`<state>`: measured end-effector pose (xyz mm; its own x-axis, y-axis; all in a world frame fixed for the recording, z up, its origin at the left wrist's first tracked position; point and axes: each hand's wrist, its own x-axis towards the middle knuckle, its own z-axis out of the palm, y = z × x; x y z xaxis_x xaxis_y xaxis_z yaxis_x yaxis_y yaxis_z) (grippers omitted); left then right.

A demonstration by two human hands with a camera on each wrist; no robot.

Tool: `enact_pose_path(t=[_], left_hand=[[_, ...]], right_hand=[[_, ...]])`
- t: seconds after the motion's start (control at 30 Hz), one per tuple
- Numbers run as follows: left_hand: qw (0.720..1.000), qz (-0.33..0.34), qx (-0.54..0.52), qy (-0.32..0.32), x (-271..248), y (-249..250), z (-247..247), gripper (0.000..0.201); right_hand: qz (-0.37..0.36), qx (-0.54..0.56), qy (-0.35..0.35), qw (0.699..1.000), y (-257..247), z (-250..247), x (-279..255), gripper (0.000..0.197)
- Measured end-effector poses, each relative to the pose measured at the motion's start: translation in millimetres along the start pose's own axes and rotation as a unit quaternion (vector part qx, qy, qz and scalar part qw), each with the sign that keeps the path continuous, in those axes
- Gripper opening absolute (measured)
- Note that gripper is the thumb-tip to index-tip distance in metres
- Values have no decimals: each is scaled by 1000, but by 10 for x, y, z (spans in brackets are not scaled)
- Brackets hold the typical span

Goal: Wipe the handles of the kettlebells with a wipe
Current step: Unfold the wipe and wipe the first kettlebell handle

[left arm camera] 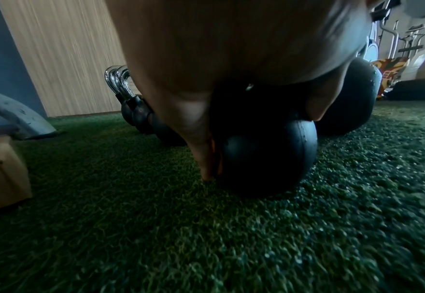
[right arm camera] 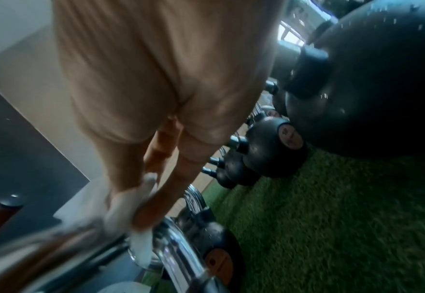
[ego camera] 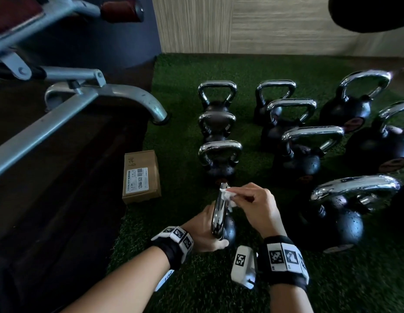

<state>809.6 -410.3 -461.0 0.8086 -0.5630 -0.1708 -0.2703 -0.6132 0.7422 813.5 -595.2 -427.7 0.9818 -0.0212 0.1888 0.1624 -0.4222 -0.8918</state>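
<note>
A small black kettlebell (ego camera: 229,229) with a chrome handle (ego camera: 219,211) stands on the green turf nearest me. My left hand (ego camera: 203,231) grips it from the left, fingers curled round the ball (left arm camera: 269,158) and the handle's near end. My right hand (ego camera: 255,204) pinches a white wipe (ego camera: 228,195) against the far end of that handle; the wipe (right arm camera: 133,218) lies bunched under the fingertips on the chrome (right arm camera: 179,255). Several more chrome-handled kettlebells (ego camera: 219,154) stand in rows behind and to the right.
A brown cardboard box (ego camera: 141,176) lies on the turf to the left. A grey metal bench frame (ego camera: 88,98) reaches in from the upper left. A large kettlebell (ego camera: 338,213) stands close on the right. A wood-panel wall (ego camera: 264,23) closes the back.
</note>
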Motion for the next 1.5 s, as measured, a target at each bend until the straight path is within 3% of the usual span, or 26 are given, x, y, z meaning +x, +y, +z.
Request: enact_pose_path(t=[0.1, 0.2, 0.33, 0.43, 0.5, 0.57, 0.67, 0.83, 0.93, 1.0, 1.13, 1.3, 1.43, 1.5], left_hand=[[998, 41, 35, -34, 65, 13, -85, 69], [993, 71, 82, -50, 141, 26, -130, 47], [997, 56, 35, -46, 169, -42, -142, 56], [995, 46, 45, -78, 165, 58, -186, 33], [997, 30, 33, -67, 170, -42, -165, 49], [998, 24, 4, -54, 188, -180, -136, 49], [995, 8, 18, -93, 212, -197, -134, 36], [980, 129, 34, -146, 174, -151, -220, 10], [968, 199, 41, -149, 123, -198, -228, 36], [969, 210, 63, -116, 117, -342, -221, 40], [973, 172, 97, -115, 99, -483, -128, 26], [977, 145, 106, -114, 105, -503, -104, 23], [974, 138, 121, -133, 124, -450, -97, 50], [967, 167, 130, -139, 116, -405, -116, 38]], right_hand=[[3, 13, -51, 999, -48, -28, -140, 39], [17, 34, -71, 997, -119, -1, -183, 35], [49, 52, -28, 997, -142, 27, -126, 26], [94, 109, -39, 989, -68, 99, -294, 25], [132, 131, -48, 981, 0, 190, -436, 26], [132, 106, -48, 984, 87, 256, -484, 27], [100, 31, -69, 992, 159, 251, -424, 27], [110, 12, -145, 983, 208, 257, -373, 31], [140, 21, -176, 974, 224, 334, -405, 15], [151, 71, -186, 968, 198, 391, -449, 13], [174, 203, -188, 945, 139, 423, -513, 13], [214, 288, -158, 920, 157, 492, -478, 17], [259, 449, -141, 844, 114, 484, -544, 8], [266, 515, -97, 809, 123, 516, -558, 12]])
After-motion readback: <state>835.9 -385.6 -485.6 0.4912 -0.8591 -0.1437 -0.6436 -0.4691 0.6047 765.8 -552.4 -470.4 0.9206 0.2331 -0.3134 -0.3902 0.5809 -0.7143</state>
